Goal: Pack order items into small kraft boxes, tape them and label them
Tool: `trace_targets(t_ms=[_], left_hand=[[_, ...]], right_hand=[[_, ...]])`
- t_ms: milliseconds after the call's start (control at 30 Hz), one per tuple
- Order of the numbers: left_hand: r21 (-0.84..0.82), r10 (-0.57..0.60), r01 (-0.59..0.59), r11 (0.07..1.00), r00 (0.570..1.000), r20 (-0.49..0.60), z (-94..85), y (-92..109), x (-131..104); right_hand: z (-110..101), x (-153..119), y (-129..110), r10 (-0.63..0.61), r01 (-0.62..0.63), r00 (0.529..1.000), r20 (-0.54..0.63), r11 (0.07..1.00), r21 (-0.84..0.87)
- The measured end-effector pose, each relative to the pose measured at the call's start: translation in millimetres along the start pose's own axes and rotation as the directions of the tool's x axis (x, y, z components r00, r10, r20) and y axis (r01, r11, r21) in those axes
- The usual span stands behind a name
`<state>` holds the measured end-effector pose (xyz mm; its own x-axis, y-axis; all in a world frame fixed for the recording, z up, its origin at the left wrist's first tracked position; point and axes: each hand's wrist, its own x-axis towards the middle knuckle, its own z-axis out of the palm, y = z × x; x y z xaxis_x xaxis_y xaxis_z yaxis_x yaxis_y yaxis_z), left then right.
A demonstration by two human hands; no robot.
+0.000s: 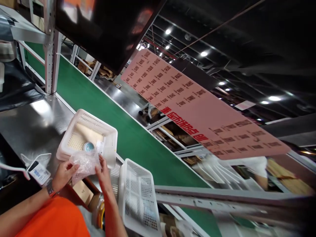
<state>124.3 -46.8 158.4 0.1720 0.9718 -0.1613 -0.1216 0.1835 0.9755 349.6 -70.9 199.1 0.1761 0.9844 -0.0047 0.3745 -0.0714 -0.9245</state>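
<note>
In the head view, the left hand [62, 176] and right hand [102, 171] hold bubble wrap [82, 164] between them, over the near edge of a white basket [111, 141]; the left grip pinches the wrap's left side between thumb and fingers, the right grip is at its right edge, though whether its fingertips press together I cannot tell. In the basket lie a round blue-topped item [88, 146] and a white label [99, 147]. The basket sits on the metal worktop [27, 121], beside a green conveyor [98, 105]; a second basket [140, 194] is to its right
</note>
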Motion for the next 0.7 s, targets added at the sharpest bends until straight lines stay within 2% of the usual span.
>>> trace_targets(t_ms=[67,133,233,300,367,433,533,600,700], left_hand=[[-0.021,0.016,-0.015,1.0,0.999,0.043,0.6,-2,-1],[-0.019,0.027,-0.026,0.999,0.998,0.058,0.1,-5,-1],[0.101,0.04,-0.044,0.994,0.998,0.038,-4.1,-9,0],[0.184,0.086,-0.086,0.979,0.996,0.008,-8.9,-10,-2],[0.232,0.164,-0.149,0.961,0.985,-0.047,-14.2,-8,-5],[0.281,0.266,-0.237,0.93,0.962,-0.068,-18.3,-5,-7],[0.364,0.327,-0.313,0.877,0.945,0.025,-18.7,0,-6],[0.391,0.255,-0.246,0.887,0.966,0.028,-15.2,-3,-3],[0.398,0.182,-0.12,0.909,0.976,-0.121,-10.9,-15,-1]], right_hand=[[5,-4,-2,-0.042,0.042,0.999,-0.021,0.999,0.023],[8,-4,-2,0.01,-0.002,0.997,-0.073,0.993,0.115],[4,1,3,0.124,-0.042,0.956,-0.265,0.954,0.296],[-1,2,5,0.141,-0.031,0.941,-0.308,0.941,0.337],[-5,0,4,0.104,-0.031,0.965,-0.241,0.957,0.289],[-5,-6,0,0.035,-0.01,0.993,-0.115,0.978,0.21],[1,-14,-10,-0.115,0.106,0.989,0.096,0.99,0.096],[5,-14,-16,-0.19,0.181,0.952,0.239,0.982,0.061],[7,-8,-20,-0.176,0.158,0.893,0.414,0.984,0.079]])
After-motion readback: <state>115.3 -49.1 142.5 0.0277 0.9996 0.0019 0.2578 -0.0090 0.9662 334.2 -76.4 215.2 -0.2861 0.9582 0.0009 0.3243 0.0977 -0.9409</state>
